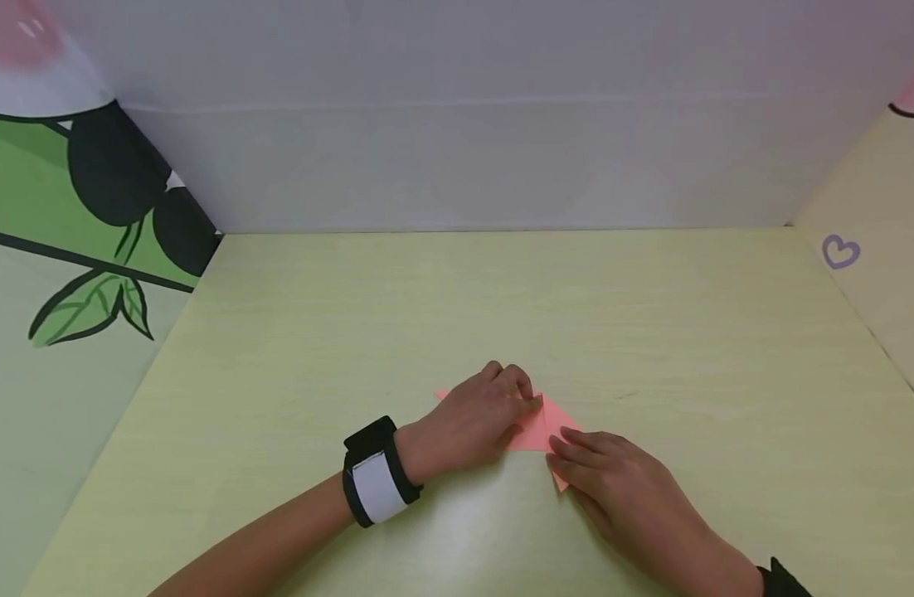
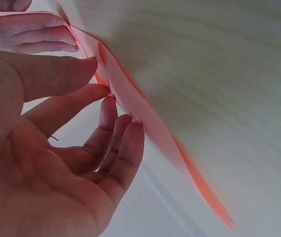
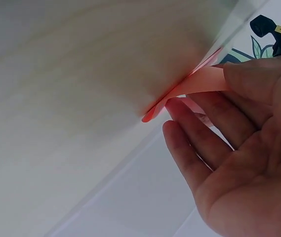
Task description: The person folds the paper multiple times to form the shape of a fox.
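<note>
Lying on the pale yellow-green table [image 1: 315,332], roughly ctr & close to the person, is a partly folded piece of coral paper [image 1: 530,433], w/ a pointed flap [image 1: 561,483] poking back toward the person. The left hand [image 1: 464,423] bends over the paper, fingertips touching it, thumb & forefinger nearly meeting at an edge they seem to pinch. Just beside it, the right hand [image 1: 636,489] pinches the paper at the flap b/w thumb & fingers. Folding looks to be the step in hand; to do it well, I'd hold the L side firmly so nothing slides, line up edges before pressing, then run a fingertip along the crease, b/c a rushed fold would likely go crooked. On the L wrist, a black-and-white band [image 1: 378,487]; on the R, a dark band [image 1: 778,580]. Beyond the table, a greyish wall [image 1: 457,166]; off L, painted leaves [image 1: 84,307]; off R, a purple heart [image 1: 850,264].
</note>
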